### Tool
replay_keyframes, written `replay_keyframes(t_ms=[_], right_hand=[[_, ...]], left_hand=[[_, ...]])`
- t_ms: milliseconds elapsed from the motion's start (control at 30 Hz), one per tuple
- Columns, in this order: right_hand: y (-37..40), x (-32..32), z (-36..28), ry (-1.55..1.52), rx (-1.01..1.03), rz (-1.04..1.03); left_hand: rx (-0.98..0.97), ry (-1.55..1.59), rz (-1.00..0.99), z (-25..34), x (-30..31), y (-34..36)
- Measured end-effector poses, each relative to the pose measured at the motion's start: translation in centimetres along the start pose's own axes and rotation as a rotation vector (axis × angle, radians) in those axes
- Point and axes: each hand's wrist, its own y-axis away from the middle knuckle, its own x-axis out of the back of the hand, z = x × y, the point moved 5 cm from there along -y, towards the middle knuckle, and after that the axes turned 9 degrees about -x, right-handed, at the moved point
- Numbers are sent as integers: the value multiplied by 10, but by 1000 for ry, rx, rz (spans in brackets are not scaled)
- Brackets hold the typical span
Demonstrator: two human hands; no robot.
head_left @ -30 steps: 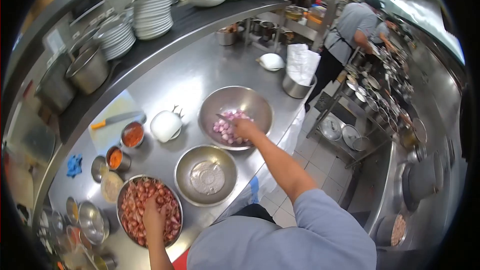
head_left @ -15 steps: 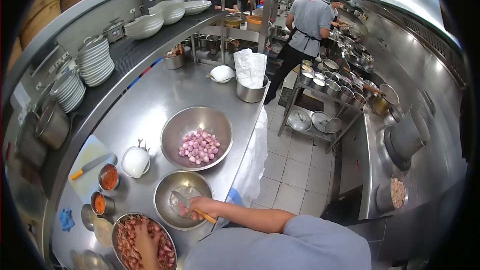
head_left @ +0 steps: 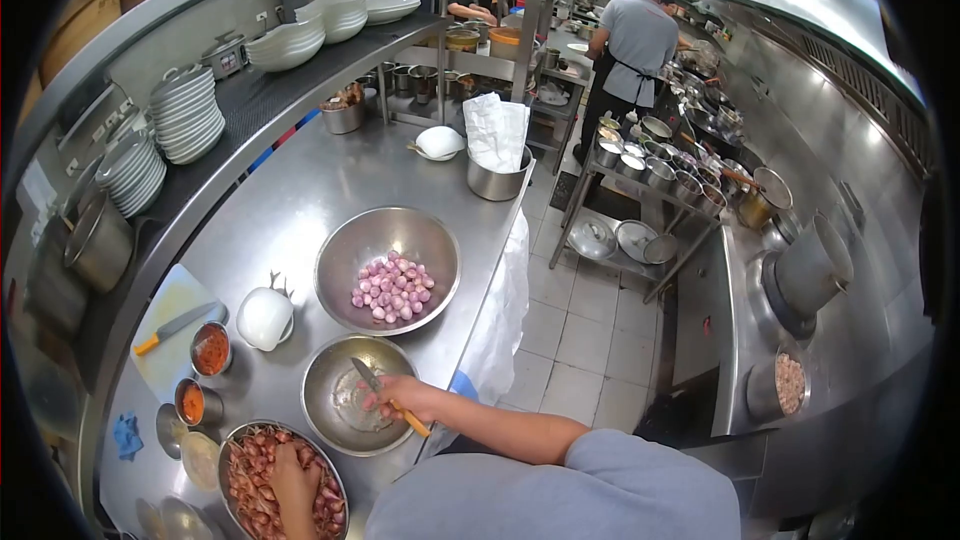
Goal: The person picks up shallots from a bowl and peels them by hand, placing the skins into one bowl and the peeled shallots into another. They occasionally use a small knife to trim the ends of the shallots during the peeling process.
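Observation:
My right hand point(head_left: 408, 395) grips the yellow handle of a small knife point(head_left: 367, 373), its blade pointing up and left over a wide steel bowl point(head_left: 335, 405). That bowl shows only a wet-looking inside. My left hand point(head_left: 290, 485) is down among unpeeled reddish shallots point(head_left: 255, 470) in another bowl point(head_left: 340, 480) at the near edge. Its fingers are curled together, with the tips and anything in them hidden. Beyond, a large steel bowl point(head_left: 335, 250) holds a heap of peeled purple shallots point(head_left: 393, 285).
On the left lie a cutting board point(head_left: 172, 300) with a yellow-handled knife point(head_left: 175, 328), two tins of orange-red paste point(head_left: 211, 349) and a blue cloth point(head_left: 127, 436). A white bowl point(head_left: 265, 318) stands near them. A co-worker point(head_left: 640, 40) in grey stands beyond a rack of pots point(head_left: 655, 175).
The knife blade now points more steeply up and left in my right hand. My left hand stays among the unpeeled shallots, its fingers drawn closer together. The co-worker has shifted.

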Motion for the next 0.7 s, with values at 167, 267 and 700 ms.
replay_keyframes(t_ms=[167,267,700], right_hand=[[8,-2,-19,5,-1,78],[10,-8,-15,117,-13,73],[7,-3,-14,139,-17,151]], left_hand=[[164,343,114,-32,-12,3],[-12,194,272,-41,-15,2],[23,540,289,-63,-31,-11]])
